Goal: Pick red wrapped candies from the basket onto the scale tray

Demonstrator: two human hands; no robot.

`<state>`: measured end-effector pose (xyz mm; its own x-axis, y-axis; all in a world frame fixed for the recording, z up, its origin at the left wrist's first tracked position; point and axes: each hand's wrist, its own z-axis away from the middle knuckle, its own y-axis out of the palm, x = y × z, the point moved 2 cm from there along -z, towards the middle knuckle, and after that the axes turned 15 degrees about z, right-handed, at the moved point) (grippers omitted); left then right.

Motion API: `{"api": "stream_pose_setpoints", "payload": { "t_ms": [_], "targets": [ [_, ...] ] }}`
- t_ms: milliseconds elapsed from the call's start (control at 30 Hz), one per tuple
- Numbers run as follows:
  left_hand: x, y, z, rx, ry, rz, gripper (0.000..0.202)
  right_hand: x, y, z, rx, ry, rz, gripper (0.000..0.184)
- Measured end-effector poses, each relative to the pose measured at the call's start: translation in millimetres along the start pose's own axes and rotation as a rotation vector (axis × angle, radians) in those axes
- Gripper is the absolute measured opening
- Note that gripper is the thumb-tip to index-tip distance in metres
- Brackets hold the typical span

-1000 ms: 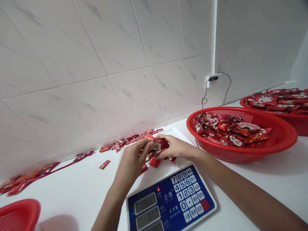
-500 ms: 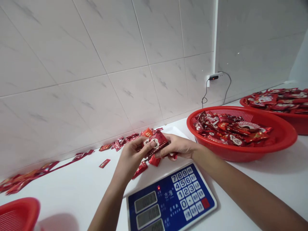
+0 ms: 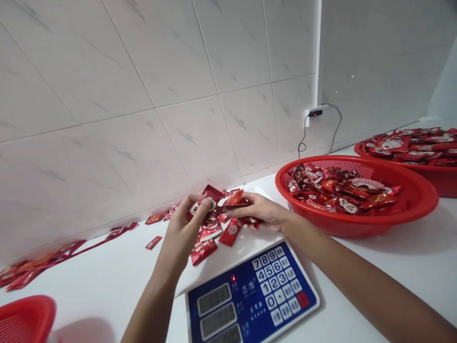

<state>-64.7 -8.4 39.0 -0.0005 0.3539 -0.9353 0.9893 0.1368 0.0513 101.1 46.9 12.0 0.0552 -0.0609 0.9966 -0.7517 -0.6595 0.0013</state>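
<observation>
My left hand [image 3: 187, 224] is closed on a dark red foil packet [image 3: 210, 196] with a pale round label, its thumb across the front. Beside it, my right hand [image 3: 262, 209] grips several small red packets [image 3: 234, 198], one of them orange-red. Both hands are above the white pan [image 3: 232, 257] of a digital scale. More red packets [image 3: 229, 232] lie on the pan below my hands, partly hidden by them. The scale's blue panel [image 3: 250, 295] with keys and displays faces me, and a small red light glows on it.
At right stands a red perforated basket [image 3: 417, 195] of red packets, with another full basket [image 3: 360, 148] behind it. A red basket rim [image 3: 50, 309] shows at lower left. Loose packets [image 3: 39, 264] line the tiled wall. A plugged-in cable [image 3: 303, 138] hangs behind.
My hands have moved apart, the left one going slightly left with the dark red packet. Packets on the pan between them are more exposed now.
</observation>
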Motion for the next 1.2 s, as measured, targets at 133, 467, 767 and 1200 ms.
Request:
{"api": "stream_pose_setpoints", "payload": {
  "t_ms": [133, 467, 767, 1200],
  "targets": [
    [-1.0, -1.1, -2.1, -0.106, 0.007, 0.271, 0.031, -2.1, -6.4, -3.0, -0.155, -0.041, 0.042, 0.038],
    [-3.2, -0.1, 0.5, 0.047, -0.048, -0.206, 0.036, 11.7, -16.1, 4.1, -0.311, -0.109, 0.12, 0.028],
    [4.5, -0.6, -0.4, 0.122, -0.13, -0.319, 0.06, 16.0, -27.0, 4.7, -0.385, -0.09, 0.052, 0.032],
    [-32.7, 13.0, 20.7, 0.14, 0.26, -0.434, 0.018, 17.6, 9.9, 9.8, 0.078, -0.095, -0.079, 0.045]
  ]
}}
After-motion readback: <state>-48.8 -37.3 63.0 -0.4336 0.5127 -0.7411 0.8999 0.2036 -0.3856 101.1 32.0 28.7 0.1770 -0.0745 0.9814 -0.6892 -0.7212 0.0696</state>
